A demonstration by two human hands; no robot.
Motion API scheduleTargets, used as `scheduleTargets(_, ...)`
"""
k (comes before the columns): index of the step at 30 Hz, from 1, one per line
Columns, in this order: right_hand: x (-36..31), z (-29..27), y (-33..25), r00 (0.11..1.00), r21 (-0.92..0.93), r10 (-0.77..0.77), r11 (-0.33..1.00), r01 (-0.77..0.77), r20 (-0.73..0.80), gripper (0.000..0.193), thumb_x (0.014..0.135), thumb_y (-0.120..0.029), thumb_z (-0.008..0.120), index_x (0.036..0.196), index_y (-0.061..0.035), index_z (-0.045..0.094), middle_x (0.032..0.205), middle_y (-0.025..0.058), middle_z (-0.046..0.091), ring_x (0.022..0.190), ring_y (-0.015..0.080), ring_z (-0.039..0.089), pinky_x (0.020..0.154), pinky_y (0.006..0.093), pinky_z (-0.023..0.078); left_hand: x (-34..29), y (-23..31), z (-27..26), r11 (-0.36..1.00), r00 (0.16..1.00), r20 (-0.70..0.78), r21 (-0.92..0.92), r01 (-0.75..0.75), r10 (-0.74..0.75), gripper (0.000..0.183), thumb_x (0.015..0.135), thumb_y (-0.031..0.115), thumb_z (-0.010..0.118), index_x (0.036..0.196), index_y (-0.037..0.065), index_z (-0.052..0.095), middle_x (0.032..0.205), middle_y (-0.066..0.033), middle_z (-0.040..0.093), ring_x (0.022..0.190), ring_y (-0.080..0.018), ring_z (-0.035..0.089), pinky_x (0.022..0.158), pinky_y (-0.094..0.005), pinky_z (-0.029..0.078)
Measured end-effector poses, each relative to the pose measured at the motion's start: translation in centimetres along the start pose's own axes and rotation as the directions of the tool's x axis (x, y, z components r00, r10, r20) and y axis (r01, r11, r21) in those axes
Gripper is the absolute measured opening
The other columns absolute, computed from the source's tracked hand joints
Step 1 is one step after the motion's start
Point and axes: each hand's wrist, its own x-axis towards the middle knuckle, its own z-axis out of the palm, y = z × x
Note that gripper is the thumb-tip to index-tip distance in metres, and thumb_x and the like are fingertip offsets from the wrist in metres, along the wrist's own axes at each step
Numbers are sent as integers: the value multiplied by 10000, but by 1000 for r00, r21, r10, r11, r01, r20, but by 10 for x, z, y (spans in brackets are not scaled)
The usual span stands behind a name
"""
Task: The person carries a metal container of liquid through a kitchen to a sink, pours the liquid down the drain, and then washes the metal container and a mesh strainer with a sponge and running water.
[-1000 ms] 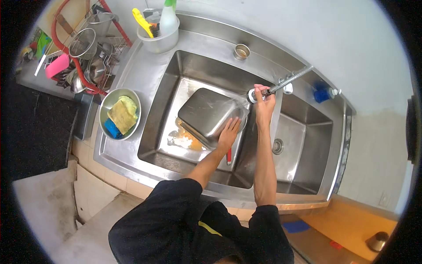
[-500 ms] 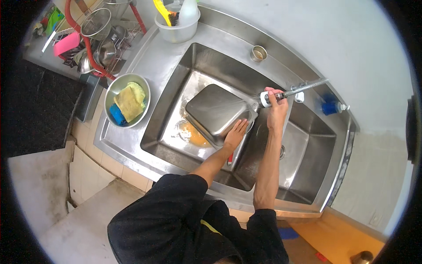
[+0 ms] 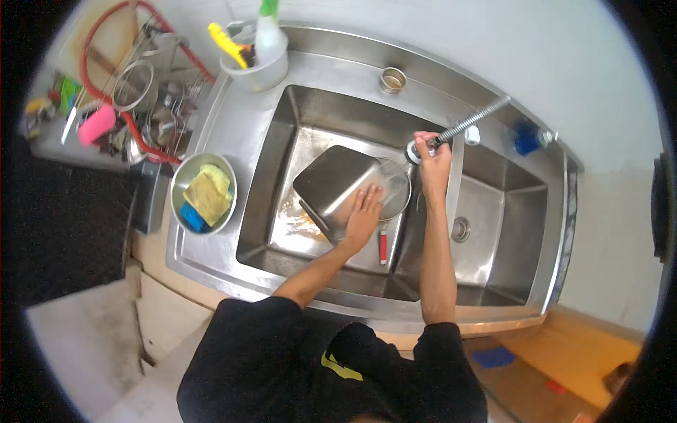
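A rectangular steel pan (image 3: 331,183) lies tilted, bottom up, in the left basin of a steel double sink (image 3: 282,233). My left hand (image 3: 363,215) rests flat on the pan's near right edge. My right hand (image 3: 431,158) grips the spray head of a flexible spring faucet (image 3: 469,123), held over the divider between the basins, beside a round steel bowl (image 3: 395,187) under the pan's right side. A red-handled tool (image 3: 383,247) lies on the basin floor near my left wrist.
A steel bowl with a yellow cloth and blue sponge (image 3: 204,194) sits on the left drainboard. A white tub with brush and bottle (image 3: 257,60) stands at the back. A dish rack (image 3: 141,106) with utensils is far left. The right basin (image 3: 493,225) shows its drain.
My right hand with the spray head has stayed over the divider; my left hand slid a little along the pan's edge. The view shifted, so everything sits lower and further right.
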Motion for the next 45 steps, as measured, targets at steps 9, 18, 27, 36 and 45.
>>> scheduleTargets(9, 6, 5, 22, 988, 59, -9, 998, 18, -154, 162, 806, -165, 664, 886, -32, 619, 875, 86, 656, 857, 189, 609, 806, 314, 452, -62, -82, -66, 940, 991, -114, -324, -110, 76, 153, 684, -97, 527, 788, 6, 483, 1393, -152, 378, 1368, -356, 232, 1053, -668, 128)
scheduleTargets(18, -1, 7, 0, 988, 117, -6, 993, 25, -155, 136, 802, -103, 641, 881, -21, 567, 819, 95, 629, 765, 191, 613, 711, 321, 474, -121, -126, -134, 881, 941, -330, -465, -91, -77, 204, 606, -152, 456, 704, 13, 390, 1328, -173, 461, 1331, -454, 261, 1056, -673, 76)
scheduleTargets(27, -2, 9, -14, 979, 189, 114, 979, -81, -170, 146, 810, -73, 633, 924, 1, 580, 908, 81, 654, 842, 153, 611, 758, 291, 479, -130, -140, -174, 817, 833, -445, -577, 14, -329, 177, 637, -116, 459, 689, 24, 366, 1330, -205, 457, 1320, -463, 283, 1083, -605, 128)
scheduleTargets(36, -3, 12, -10, 978, 134, 70, 990, -44, -196, 152, 809, -88, 641, 919, -2, 582, 925, 84, 656, 849, 159, 607, 765, 296, 472, -93, -123, -141, 766, 789, -396, -628, 141, -469, 159, 602, -81, 441, 673, 27, 348, 1379, -197, 421, 1351, -418, 259, 1084, -540, 152)
scheduleTargets(45, 0, 20, -3, 969, 67, -56, 995, 74, -241, 164, 798, -115, 656, 908, -15, 589, 774, 85, 647, 733, 174, 637, 645, 314, 495, -10, -122, -73, 662, 776, -379, -747, 65, -504, 151, 620, -101, 472, 703, 21, 439, 1390, -156, 425, 1368, -359, 252, 1097, -507, 82)
